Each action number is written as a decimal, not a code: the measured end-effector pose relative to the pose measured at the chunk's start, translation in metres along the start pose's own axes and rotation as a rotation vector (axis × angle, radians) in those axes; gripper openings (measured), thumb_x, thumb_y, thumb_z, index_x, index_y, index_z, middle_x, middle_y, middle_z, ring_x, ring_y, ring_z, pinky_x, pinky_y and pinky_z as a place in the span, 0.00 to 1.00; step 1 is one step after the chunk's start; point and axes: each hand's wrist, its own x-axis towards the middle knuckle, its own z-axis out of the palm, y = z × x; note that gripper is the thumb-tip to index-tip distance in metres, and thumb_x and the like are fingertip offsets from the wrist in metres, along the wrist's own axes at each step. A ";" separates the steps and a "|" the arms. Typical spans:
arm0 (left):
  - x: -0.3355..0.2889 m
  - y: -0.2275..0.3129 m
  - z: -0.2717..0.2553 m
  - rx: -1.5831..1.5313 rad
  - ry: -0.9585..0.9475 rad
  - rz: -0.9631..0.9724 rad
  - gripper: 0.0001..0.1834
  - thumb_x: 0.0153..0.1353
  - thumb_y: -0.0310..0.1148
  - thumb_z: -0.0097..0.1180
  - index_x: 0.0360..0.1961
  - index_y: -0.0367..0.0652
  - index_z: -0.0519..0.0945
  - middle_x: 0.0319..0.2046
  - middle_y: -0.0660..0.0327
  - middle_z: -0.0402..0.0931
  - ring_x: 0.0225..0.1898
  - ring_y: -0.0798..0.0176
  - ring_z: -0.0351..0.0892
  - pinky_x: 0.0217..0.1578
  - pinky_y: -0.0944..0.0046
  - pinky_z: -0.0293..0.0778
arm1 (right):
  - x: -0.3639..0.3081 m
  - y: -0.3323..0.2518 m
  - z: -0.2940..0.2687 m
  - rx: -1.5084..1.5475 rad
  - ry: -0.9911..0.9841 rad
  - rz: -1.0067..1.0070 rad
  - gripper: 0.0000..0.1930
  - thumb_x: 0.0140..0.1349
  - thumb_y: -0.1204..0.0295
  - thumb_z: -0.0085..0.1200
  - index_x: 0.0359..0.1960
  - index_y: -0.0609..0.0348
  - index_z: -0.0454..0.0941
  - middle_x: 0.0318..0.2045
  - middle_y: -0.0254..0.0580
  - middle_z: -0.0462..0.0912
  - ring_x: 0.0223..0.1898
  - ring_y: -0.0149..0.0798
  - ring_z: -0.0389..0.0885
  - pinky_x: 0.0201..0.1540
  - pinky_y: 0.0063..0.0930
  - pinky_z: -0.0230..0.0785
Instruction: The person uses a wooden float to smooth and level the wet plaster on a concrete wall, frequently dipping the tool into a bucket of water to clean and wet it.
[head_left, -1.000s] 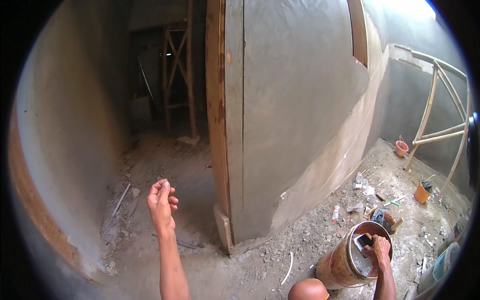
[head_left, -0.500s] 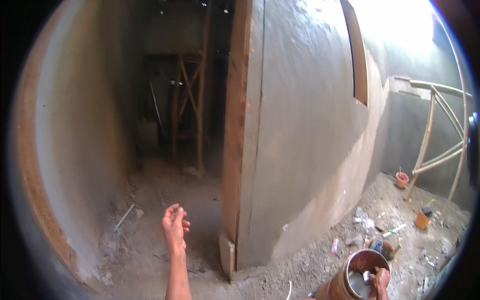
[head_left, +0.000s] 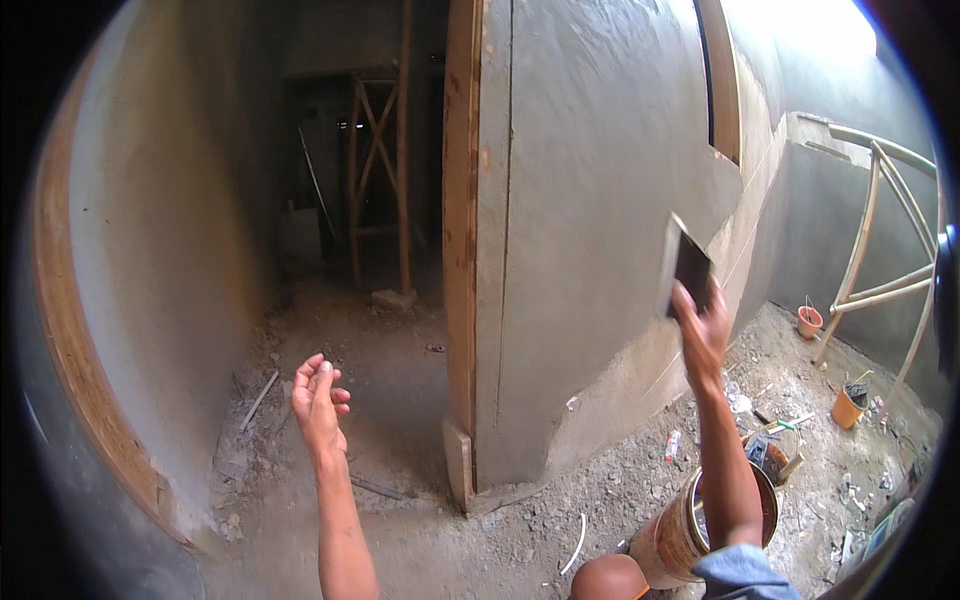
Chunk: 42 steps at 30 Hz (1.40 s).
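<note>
Flat trowel blade (head_left: 686,268), loaded dark, now raised at 2 o'clock against the grey plastered wall (head_left: 590,230); half a second ago the right hand (head_left: 703,325) was down at the bucket (head_left: 680,535). Right fingers pinch its lower edge; application looks imminent. Left hand (head_left: 318,400) hangs free at 8 o'clock, fingers loosely curled, empty.

A tan labelled can (head_left: 682,535) stands on the rubble floor (head_left: 500,540); a small white-red package (head_left: 673,445), perhaps, lies nearby.
</note>
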 end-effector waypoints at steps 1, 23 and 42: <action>-0.003 0.001 0.002 -0.008 -0.005 -0.011 0.15 0.71 0.38 0.62 0.56 0.49 0.78 0.35 0.68 0.80 0.23 0.80 0.74 0.18 0.79 0.66 | 0.021 -0.017 0.029 0.023 0.004 -0.065 0.40 0.67 0.52 0.64 0.67 0.76 0.67 0.54 0.64 0.82 0.52 0.50 0.85 0.55 0.39 0.82; -0.006 0.013 -0.005 0.027 -0.040 -0.025 0.17 0.70 0.40 0.64 0.56 0.50 0.78 0.36 0.69 0.79 0.24 0.79 0.74 0.20 0.79 0.67 | 0.078 -0.075 0.190 -0.086 0.027 -0.164 0.25 0.59 0.61 0.61 0.54 0.63 0.73 0.40 0.61 0.86 0.42 0.62 0.88 0.48 0.52 0.80; -0.007 0.009 -0.003 0.029 -0.043 -0.010 0.16 0.70 0.38 0.63 0.56 0.48 0.79 0.35 0.67 0.81 0.23 0.79 0.76 0.18 0.79 0.67 | -0.015 -0.007 0.190 -0.152 0.017 -0.056 0.25 0.61 0.62 0.64 0.56 0.60 0.71 0.43 0.64 0.85 0.43 0.63 0.86 0.48 0.51 0.79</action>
